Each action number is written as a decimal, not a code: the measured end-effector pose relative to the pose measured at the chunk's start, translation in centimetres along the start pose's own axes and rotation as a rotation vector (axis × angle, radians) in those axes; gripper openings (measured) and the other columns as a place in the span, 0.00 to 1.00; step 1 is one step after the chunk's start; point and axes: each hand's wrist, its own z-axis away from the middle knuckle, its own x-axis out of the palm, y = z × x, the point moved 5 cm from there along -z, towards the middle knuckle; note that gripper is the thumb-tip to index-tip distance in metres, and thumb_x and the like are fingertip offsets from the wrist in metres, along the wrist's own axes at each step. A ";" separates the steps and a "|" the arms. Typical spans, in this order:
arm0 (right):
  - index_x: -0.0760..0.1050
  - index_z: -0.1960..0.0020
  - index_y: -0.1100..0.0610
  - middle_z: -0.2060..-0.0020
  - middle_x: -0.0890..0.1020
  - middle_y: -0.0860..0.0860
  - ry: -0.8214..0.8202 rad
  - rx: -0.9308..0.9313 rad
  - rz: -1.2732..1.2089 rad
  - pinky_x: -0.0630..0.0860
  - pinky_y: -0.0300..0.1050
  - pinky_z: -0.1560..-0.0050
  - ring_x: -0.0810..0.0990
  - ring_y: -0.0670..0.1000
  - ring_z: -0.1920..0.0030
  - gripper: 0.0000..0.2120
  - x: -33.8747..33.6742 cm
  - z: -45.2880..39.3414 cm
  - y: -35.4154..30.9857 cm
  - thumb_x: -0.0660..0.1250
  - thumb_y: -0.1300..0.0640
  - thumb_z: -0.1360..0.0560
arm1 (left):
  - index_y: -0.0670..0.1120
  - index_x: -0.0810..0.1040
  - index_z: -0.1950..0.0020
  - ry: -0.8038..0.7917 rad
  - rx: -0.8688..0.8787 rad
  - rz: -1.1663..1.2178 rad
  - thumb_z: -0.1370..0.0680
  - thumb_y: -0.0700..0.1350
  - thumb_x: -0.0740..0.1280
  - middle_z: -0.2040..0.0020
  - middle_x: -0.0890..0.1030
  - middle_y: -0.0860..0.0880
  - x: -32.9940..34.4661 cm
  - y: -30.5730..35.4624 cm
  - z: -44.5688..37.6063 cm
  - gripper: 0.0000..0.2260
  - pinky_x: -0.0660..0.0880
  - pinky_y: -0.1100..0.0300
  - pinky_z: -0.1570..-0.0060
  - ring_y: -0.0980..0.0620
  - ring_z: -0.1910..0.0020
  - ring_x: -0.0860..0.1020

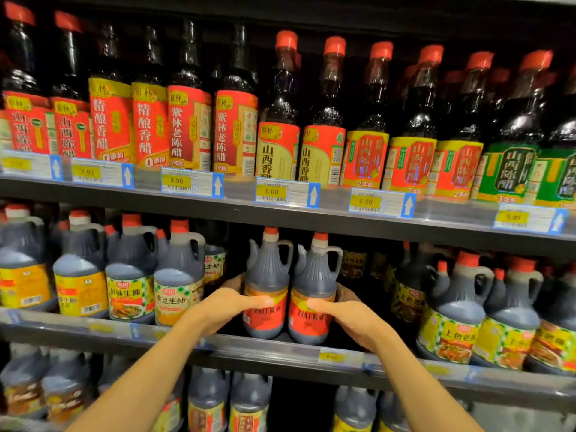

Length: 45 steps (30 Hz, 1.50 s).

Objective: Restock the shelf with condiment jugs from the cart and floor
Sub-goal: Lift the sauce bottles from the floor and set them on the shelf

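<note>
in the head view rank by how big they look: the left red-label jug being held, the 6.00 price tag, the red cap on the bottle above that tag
1. Left red-label jug, held by the left hand, largest.
2. 6.00 price tag, clearly smaller.
3. Red cap, smallest.
The jug sits nearer the camera, which adds somewhat to its apparent size.

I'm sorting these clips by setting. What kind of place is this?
Most likely a grocery store aisle: price tags along the shelf edge, rows of matching vinegar bottles, and two hands, left hand and right hand, holding red-labelled jugs.
</note>
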 end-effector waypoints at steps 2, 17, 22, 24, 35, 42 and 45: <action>0.76 0.35 0.50 0.42 0.85 0.49 0.139 0.016 0.144 0.81 0.48 0.42 0.84 0.47 0.44 0.28 -0.3 0.4 0.2 0.80 0.49 0.32 | 0.47 0.70 0.29 0.145 -0.030 -0.213 0.37 0.60 0.82 0.38 0.81 0.54 -0.3 0.4 0.9 0.42 0.78 0.55 0.40 0.56 0.41 0.80; 0.71 0.40 0.55 0.52 0.82 0.49 0.490 -0.005 0.515 0.76 0.41 0.62 0.81 0.51 0.54 0.32 1.0 0.9 0.4 0.81 0.43 0.36 | 0.41 0.73 0.48 0.570 0.017 -0.591 0.37 0.64 0.79 0.60 0.79 0.46 1.1 0.8 2.1 0.33 0.64 0.60 0.72 0.48 0.61 0.77; 0.72 0.42 0.54 0.54 0.79 0.46 0.478 -0.010 0.490 0.71 0.30 0.64 0.77 0.43 0.58 0.29 1.1 -0.6 0.4 0.82 0.46 0.35 | 0.40 0.75 0.41 0.572 0.021 -0.523 0.35 0.59 0.80 0.49 0.83 0.42 0.7 0.3 0.4 0.32 0.72 0.56 0.58 0.40 0.48 0.81; 0.71 0.42 0.54 0.55 0.77 0.44 0.460 0.014 0.478 0.70 0.28 0.66 0.73 0.38 0.61 0.28 1.1 -1.3 0.5 0.81 0.46 0.34 | 0.38 0.74 0.39 0.555 0.014 -0.544 0.33 0.57 0.80 0.46 0.82 0.40 0.6 0.5 -0.4 0.32 0.71 0.57 0.55 0.38 0.44 0.80; 0.71 0.30 0.56 0.39 0.82 0.52 0.463 0.057 0.480 0.74 0.41 0.45 0.80 0.54 0.38 0.37 1.0 -5.6 1.1 0.80 0.45 0.34 | 0.41 0.74 0.34 0.549 -0.138 -0.577 0.32 0.58 0.79 0.38 0.80 0.39 -1.0 0.0 -4.8 0.34 0.73 0.50 0.49 0.36 0.40 0.78; 0.75 0.33 0.55 0.39 0.82 0.54 0.476 0.021 0.459 0.75 0.42 0.44 0.80 0.54 0.39 0.35 0.7 -7.2 1.5 0.81 0.44 0.35 | 0.40 0.74 0.33 0.568 -0.080 -0.563 0.30 0.56 0.78 0.36 0.80 0.40 -1.3 0.6 -5.2 0.32 0.70 0.52 0.43 0.38 0.35 0.75; 0.74 0.32 0.55 0.39 0.82 0.54 0.483 0.027 0.436 0.77 0.45 0.40 0.80 0.55 0.38 0.36 0.8 -7.9 1.9 0.81 0.43 0.35 | 0.40 0.75 0.34 0.584 -0.059 -0.525 0.30 0.55 0.78 0.36 0.80 0.40 -1.3 0.6 -5.0 0.30 0.70 0.53 0.43 0.39 0.35 0.75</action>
